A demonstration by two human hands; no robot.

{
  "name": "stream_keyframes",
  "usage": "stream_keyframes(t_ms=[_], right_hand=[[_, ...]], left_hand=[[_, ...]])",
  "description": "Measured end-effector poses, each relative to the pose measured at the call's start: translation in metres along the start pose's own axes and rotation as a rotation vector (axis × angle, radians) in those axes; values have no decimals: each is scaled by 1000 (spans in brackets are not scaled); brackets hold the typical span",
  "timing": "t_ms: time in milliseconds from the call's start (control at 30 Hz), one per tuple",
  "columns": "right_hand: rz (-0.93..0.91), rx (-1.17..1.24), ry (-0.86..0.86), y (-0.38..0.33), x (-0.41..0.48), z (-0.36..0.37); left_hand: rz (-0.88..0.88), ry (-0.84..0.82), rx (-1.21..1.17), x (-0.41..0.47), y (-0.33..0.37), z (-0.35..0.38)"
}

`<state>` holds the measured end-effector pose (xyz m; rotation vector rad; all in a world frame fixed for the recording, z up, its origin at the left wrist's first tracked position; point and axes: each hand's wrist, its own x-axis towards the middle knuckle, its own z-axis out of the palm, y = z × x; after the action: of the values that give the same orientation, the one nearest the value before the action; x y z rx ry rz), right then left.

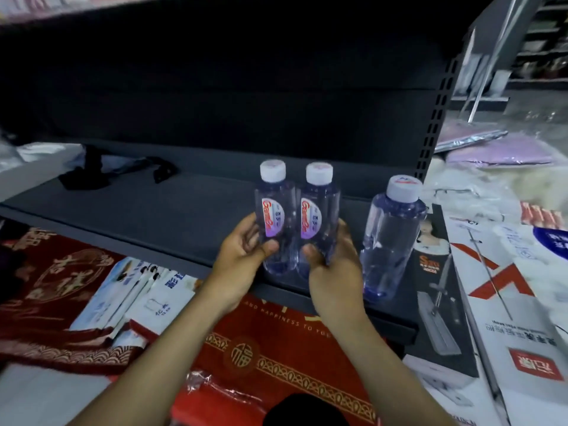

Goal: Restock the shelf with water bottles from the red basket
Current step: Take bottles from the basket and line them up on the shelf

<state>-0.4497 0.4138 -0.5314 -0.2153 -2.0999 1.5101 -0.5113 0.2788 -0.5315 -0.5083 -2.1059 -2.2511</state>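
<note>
Your left hand point(242, 247) grips left bottle point(274, 216); right hand point(333, 265) grips middle bottle point(318, 216), touching, upright on shelf point(153, 210); third bottle point(390, 238) beside.

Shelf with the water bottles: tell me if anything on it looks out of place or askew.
A crumpled black cloth lies at the back left of the shelf, odd beside drinks. The left bottle, middle bottle and right bottle stand upright, capped; only the right one shows no label.

A shop: a dark metal shelf point(159, 207) with a perforated upright point(436, 118) fills the frame's middle, boxed goods point(522, 318) at right, more racks point(541, 41) upper right.
</note>
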Motion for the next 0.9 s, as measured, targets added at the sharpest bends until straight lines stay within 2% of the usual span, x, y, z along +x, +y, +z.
stream_keyframes(t_ms=[200, 300, 667, 800, 900], right_hand=[[93, -99, -4, 1, 24, 13], [150, -29, 9, 5, 38, 19], [172, 74, -7, 13, 51, 28], [298, 14, -61, 4, 45, 20], [312, -93, -48, -8, 18, 18]], left_hand=[[14, -43, 163, 21, -6, -3], [4, -48, 207, 34, -9, 0], [-54, -81, 259, 39, -2, 3], [-117, -168, 453, 31, 9, -6], [-105, -107, 723, 9, 22, -16]])
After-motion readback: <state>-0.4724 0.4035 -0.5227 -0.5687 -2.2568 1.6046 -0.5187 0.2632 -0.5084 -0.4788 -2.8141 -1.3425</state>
